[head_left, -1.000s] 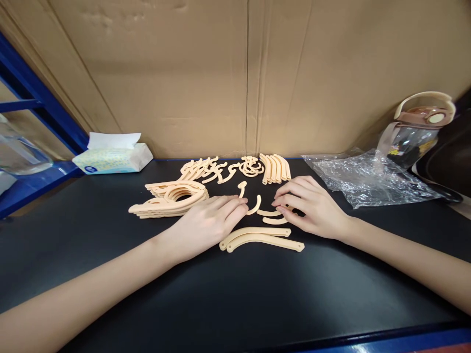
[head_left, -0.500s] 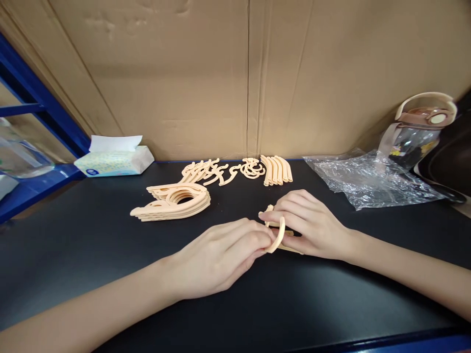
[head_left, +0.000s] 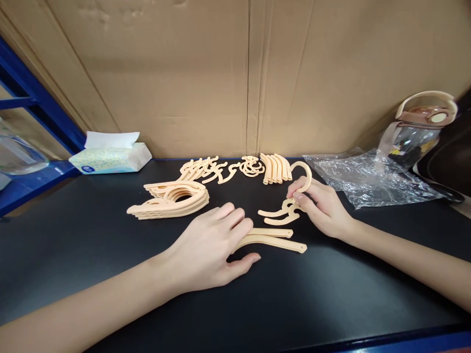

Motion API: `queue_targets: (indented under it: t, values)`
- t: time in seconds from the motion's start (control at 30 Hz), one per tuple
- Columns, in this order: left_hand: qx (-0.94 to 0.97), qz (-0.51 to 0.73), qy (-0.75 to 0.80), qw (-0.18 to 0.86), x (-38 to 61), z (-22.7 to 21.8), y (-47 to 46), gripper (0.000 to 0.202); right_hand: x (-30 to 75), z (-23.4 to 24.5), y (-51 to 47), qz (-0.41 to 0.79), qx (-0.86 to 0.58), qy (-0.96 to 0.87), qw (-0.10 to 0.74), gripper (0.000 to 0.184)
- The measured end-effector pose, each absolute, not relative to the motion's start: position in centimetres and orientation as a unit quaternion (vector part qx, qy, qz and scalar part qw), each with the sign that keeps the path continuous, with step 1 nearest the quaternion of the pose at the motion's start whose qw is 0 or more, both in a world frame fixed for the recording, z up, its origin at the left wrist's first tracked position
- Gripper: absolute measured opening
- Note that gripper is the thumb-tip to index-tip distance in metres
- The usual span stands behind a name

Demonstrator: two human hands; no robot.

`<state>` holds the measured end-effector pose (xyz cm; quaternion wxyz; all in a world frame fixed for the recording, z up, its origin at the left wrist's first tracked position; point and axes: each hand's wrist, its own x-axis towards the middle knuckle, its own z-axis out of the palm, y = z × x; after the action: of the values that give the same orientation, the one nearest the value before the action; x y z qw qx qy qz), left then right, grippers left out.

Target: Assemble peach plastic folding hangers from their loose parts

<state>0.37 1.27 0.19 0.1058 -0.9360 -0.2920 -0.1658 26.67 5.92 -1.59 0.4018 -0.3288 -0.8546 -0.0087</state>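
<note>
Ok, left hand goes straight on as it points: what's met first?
Likely the two long curved strips: the left hand hides their left ends. Depth is unclear, so it might pass above them.

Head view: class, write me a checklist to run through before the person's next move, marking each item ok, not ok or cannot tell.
1. Right hand gripping the curved hook: ok, held between thumb and fingers.
2. Hook joined to the pronged part: cannot tell, fingers hide the spot.
3. Both long strips fully visible: not ok, the left hand covers their left ends.
4. Left hand touching the strips: cannot tell.
5. Stacked pieces apart from the right hand: ok.
</note>
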Motion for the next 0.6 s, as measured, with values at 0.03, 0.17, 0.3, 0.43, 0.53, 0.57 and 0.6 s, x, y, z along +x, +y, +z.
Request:
queue_targets:
  t: [0.03, 0.17, 0.3, 0.43, 0.53, 0.57, 0.6]
  values:
    - [-0.937, -0.154, -0.296, 0.101, 0.4, 0.1, 1.3, 0.026, 26.7, -1.6, 5.9, -0.002, -0.332, -0.853, 0.402, 0.015]
    - [-0.942, -0.14, -0.295, 0.078, 0.4, 0.0, 1.3, 0.024, 26.6, -1.7, 5.7, 0.005, -0.328, -0.853, 0.405, 0.011]
    - [-0.949, -0.159, -0.258, 0.089, 0.2, -0.1, 1.3, 0.023, 26.4, -1.5, 5.7, 0.023, -0.312, -0.861, 0.401, 0.013]
    - [-0.93, -0.226, -0.288, -0.045, 0.3, 0.3, 1.0, 0.022, 26.2, -1.3, 5.7, 0.033, -0.31, -0.858, 0.408, 0.011]
    - [-0.847, -0.295, -0.346, -0.277, 0.6, 0.8, 0.8, 0.017, 26.2, -1.4, 5.7, 0.043, -0.315, -0.854, 0.412, 0.01]
    - [-0.806, -0.311, -0.36, -0.353, 0.7, 1.0, 0.8, 0.016, 26.2, -1.4, 5.8, 0.048, -0.315, -0.854, 0.411, 0.011]
    - [-0.764, -0.324, -0.366, -0.42, 0.8, 1.3, 0.8, 0.016, 26.2, -1.5, 5.8, 0.054, -0.316, -0.854, 0.41, 0.011]
